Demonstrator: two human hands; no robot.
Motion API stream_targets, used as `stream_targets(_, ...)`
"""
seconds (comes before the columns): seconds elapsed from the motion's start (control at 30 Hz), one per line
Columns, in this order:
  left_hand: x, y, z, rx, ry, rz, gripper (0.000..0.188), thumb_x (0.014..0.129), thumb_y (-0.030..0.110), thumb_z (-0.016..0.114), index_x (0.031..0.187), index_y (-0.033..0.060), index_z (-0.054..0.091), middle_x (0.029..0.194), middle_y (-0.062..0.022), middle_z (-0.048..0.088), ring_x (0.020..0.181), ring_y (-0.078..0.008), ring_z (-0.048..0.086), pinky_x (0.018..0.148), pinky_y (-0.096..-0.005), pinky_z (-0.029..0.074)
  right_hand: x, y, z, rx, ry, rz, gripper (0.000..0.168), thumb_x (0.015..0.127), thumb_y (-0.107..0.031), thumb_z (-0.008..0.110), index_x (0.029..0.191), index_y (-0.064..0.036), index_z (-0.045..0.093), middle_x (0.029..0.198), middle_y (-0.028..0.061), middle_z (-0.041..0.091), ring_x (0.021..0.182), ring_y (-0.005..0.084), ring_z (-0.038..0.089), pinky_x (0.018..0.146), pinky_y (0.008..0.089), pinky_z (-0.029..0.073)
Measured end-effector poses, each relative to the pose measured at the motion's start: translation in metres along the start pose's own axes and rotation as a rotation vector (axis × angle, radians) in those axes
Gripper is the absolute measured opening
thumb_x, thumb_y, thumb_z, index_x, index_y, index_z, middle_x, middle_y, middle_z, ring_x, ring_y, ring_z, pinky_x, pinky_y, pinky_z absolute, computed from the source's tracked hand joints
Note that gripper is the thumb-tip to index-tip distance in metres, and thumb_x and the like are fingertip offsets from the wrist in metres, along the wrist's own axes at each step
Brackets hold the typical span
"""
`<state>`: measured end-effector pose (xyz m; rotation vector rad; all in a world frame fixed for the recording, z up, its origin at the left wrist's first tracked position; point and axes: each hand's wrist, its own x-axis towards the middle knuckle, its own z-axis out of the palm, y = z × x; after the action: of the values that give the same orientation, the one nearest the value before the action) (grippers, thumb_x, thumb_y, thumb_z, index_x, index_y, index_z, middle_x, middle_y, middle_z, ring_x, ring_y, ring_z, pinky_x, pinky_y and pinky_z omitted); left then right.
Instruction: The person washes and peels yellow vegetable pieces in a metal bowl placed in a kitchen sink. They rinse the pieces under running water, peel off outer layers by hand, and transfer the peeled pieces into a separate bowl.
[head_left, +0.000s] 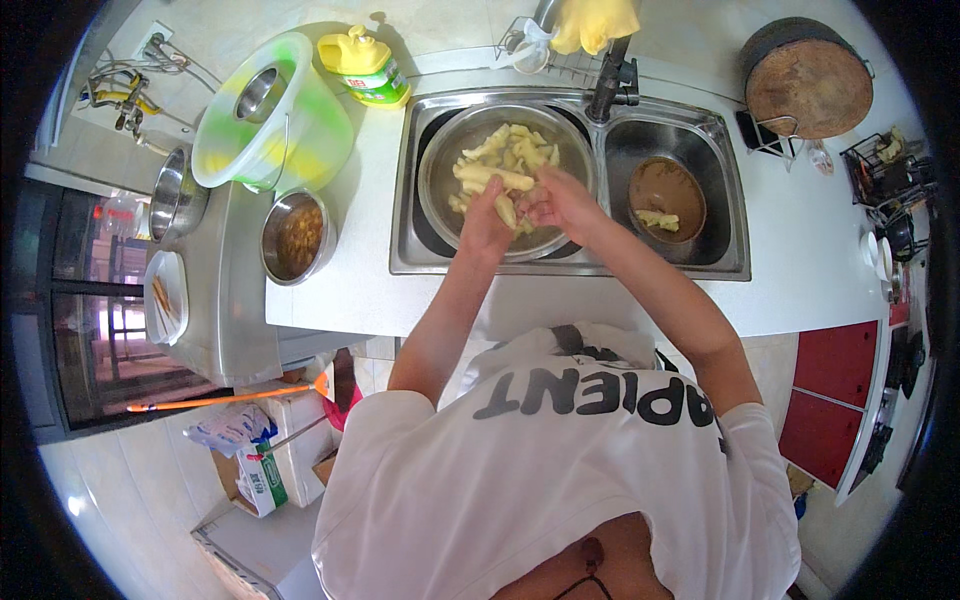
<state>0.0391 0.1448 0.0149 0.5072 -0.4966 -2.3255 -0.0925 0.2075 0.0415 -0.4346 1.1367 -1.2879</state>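
Note:
In the left basin of the steel sink (400, 225) sits a wide metal bowl (431, 191), with water and many pale yellow, knobbly food pieces (517, 142) that look like chicken feet. Over its near side, my left hand (486, 221) holds a long pale yellow piece (487, 175) between thumb and fingers. My right hand (566, 201) pinches at the right end of that piece, its fingers curled close to my left hand. Another piece (505, 212) shows between the hands, partly hidden. In the right basin, a brown bowl (645, 176) holds brownish liquid and one pale piece (658, 220).
A black faucet (609, 82) rises behind the sink. Left of it stand a yellow detergent jug (367, 67), a green-and-yellow bucket (322, 142) and a steel bowl of brown contents (298, 236). A round wooden chopping board (810, 88) leans at the back right.

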Motion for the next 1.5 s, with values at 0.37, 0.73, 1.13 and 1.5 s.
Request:
stream_targets(0.37, 0.000, 0.000, 0.002, 0.100, 0.223, 0.106, 0.029, 0.084, 0.023, 0.059, 0.109, 0.0146, 0.048, 0.098, -0.0017, 0.056, 0.082, -0.0146, 0.055, 0.065, -0.0257, 0.045, 0.011, 0.014, 0.004, -0.572, 0.085, -0.398, 0.025, 0.089, -0.020, 0.049, 0.072, -0.002, 0.053, 0.058, 0.0027, 0.053, 0.047, 0.0084, 0.046, 0.044, 0.0228, 0.038)
stream_targets(0.73, 0.000, -0.001, -0.005, 0.210, 0.289, 0.084, 0.030, 0.084, 0.025, 0.058, 0.110, 0.0149, 0.047, 0.095, -0.0008, 0.055, 0.078, -0.0129, 0.054, 0.064, -0.0260, 0.042, 0.011, 0.009, 0.006, -0.409, 0.106, -0.254, 0.024, 0.083, -0.017, 0.050, 0.063, -0.002, 0.051, 0.052, 0.0034, 0.050, 0.040, 0.0108, 0.046, 0.036, 0.0242, 0.034)
stream_targets(1.13, 0.043, 0.012, -0.055, 0.117, 0.260, -0.036, 0.028, 0.083, 0.021, 0.059, 0.107, 0.0097, 0.051, 0.093, -0.0040, 0.059, 0.079, -0.0158, 0.059, 0.063, -0.0260, 0.050, 0.038, 0.027, -0.024, -0.129, 0.180, -0.109, 0.017, 0.080, -0.018, 0.053, 0.078, -0.001, 0.057, 0.067, 0.0103, 0.058, 0.058, 0.0185, 0.059, 0.051, 0.0294, 0.047)
stream_targets(1.5, 0.106, -0.005, -0.137, 1.693, 0.390, 0.242, 0.045, 0.067, 0.011, 0.067, 0.108, 0.0056, 0.048, 0.096, -0.0156, 0.058, 0.083, -0.0313, 0.058, 0.073, -0.0383, 0.046, 0.077, 0.082, -0.084, -1.271, 0.048, -0.111, 0.034, 0.073, -0.017, 0.052, 0.105, -0.004, 0.056, 0.094, 0.0191, 0.060, 0.090, 0.0349, 0.057, 0.079, 0.0436, 0.044)
